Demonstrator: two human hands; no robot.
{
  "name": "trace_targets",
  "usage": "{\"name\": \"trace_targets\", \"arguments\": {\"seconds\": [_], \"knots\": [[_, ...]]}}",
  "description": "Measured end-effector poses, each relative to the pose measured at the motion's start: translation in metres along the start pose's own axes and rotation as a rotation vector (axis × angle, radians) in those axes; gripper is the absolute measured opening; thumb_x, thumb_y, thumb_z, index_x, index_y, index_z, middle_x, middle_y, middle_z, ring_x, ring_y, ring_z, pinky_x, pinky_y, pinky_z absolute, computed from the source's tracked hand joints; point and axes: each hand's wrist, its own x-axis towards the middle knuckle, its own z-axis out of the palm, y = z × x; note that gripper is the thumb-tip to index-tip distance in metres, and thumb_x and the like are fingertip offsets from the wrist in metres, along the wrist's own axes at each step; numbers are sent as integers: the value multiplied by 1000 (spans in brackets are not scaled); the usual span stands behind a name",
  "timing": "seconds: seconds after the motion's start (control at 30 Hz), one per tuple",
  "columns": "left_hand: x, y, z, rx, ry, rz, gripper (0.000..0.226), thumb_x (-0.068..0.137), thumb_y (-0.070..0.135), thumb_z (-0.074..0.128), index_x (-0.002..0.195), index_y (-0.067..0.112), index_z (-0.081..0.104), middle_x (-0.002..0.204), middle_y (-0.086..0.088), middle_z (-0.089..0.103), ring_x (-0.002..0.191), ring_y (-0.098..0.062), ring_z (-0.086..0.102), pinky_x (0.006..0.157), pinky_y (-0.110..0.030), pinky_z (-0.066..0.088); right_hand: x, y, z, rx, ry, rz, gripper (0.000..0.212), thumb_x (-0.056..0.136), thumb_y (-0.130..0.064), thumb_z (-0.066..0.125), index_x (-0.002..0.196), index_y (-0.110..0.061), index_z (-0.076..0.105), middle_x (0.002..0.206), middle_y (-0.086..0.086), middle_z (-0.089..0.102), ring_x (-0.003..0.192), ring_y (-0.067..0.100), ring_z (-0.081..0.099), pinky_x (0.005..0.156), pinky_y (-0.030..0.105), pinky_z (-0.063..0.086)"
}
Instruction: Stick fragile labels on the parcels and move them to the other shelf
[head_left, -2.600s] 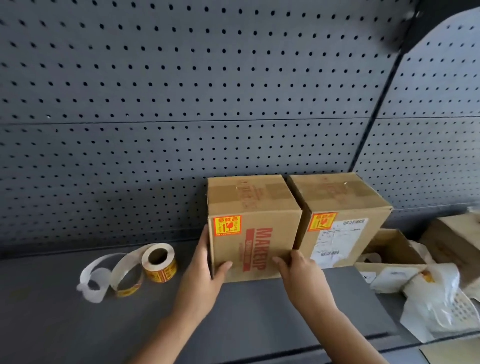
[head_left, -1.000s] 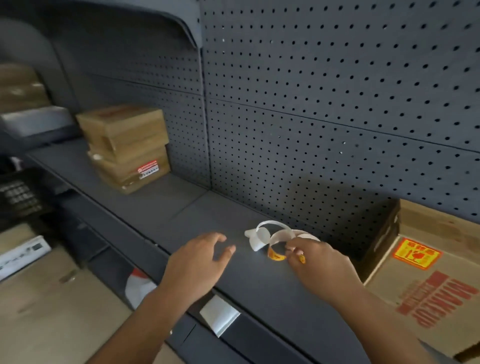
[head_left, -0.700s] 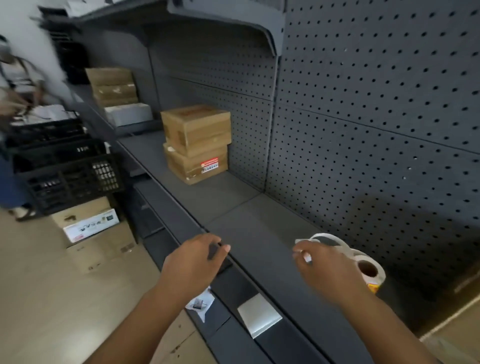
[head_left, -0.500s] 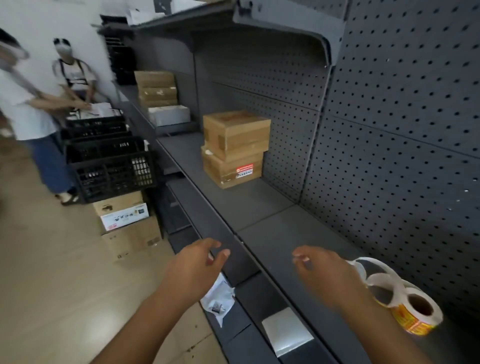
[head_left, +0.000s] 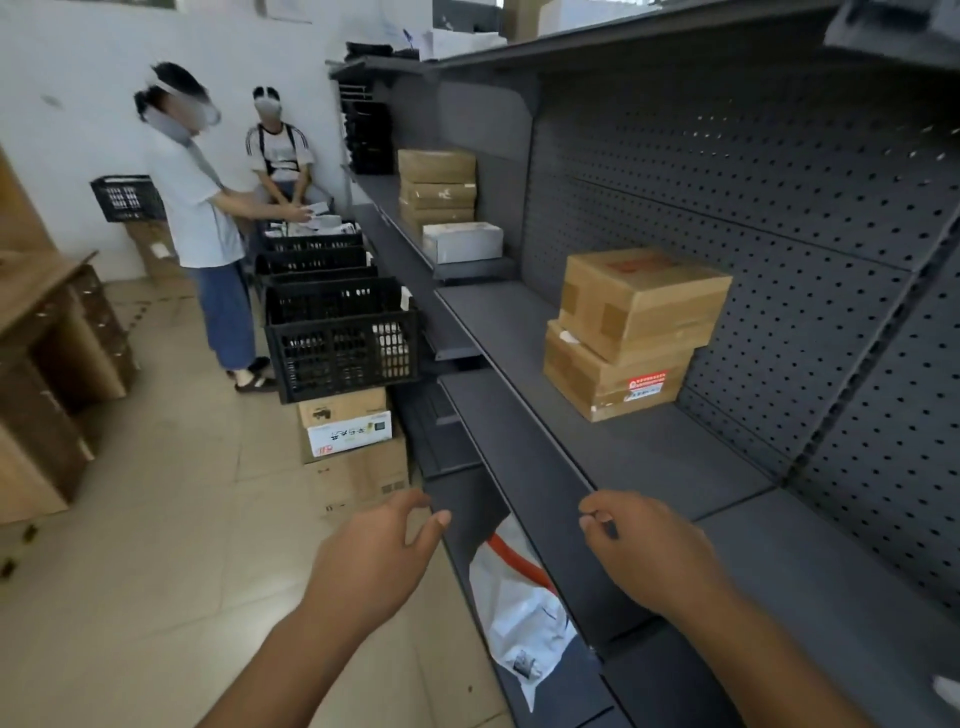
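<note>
Grey pegboard shelving (head_left: 649, 452) runs from lower right to upper centre. Two stacked cardboard parcels (head_left: 628, 332) sit on it right of centre, the top one slightly askew. No label roll is in view. At bottom centre, the left hand (head_left: 384, 561) hovers empty, fingers loosely curled. The right hand (head_left: 644, 556) draws thumb and forefinger together; whether they pinch a label is unclear. Likely best: approach the stack and grip the top box squarely.

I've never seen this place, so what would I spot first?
Two stacked cardboard boxes sit on the grey shelf, right of middle. In front, the left hand and right hand hover empty by the shelf edge. Black crates stand stacked beside the shelves, farther left.
</note>
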Motion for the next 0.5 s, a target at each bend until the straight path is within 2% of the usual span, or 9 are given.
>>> {"name": "trace_targets", "arguments": {"seconds": [0.13,0.17,0.27,0.4,0.5], "knots": [[28,-31,-19,-15,24,-23,44,97,67,37,130,44,55,126,19,65,102,-9,64,86,-31,51,36,-34,9,-20,-20,-29,22,103,-40,40,106,-32,61,100,-11,65,90,12,60,62,23,35],[34,-36,-24,-16,30,-25,44,97,66,38,130,44,55,128,20,64,103,-8,64,87,-31,50,45,-42,11,-12,-24,-35,23,103,-40,40,108,-33,61,103,-11,66,91,11,60,63,22,35],[55,-48,-33,-18,49,-31,43,98,64,39,131,42,55,133,22,61,106,-6,63,86,-29,47,72,-60,15,5,-30,-48,27,104,-41,41,121,-34,60,116,-12,66,100,11,62,76,26,41],[85,-58,-35,-24,54,-49,44,98,65,38,132,42,55,135,25,59,106,-5,62,81,-27,43,112,-77,20,-5,-54,-66,29,104,-41,41,122,-31,61,118,-9,66,106,14,63,91,34,51],[112,-62,-32,-19,55,-71,44,98,65,38,132,42,54,133,24,59,104,-4,61,78,-26,41,147,-84,25,-9,-62,-92,28,103,-40,41,118,-28,61,115,-6,67,101,14,63,90,36,53]]}}
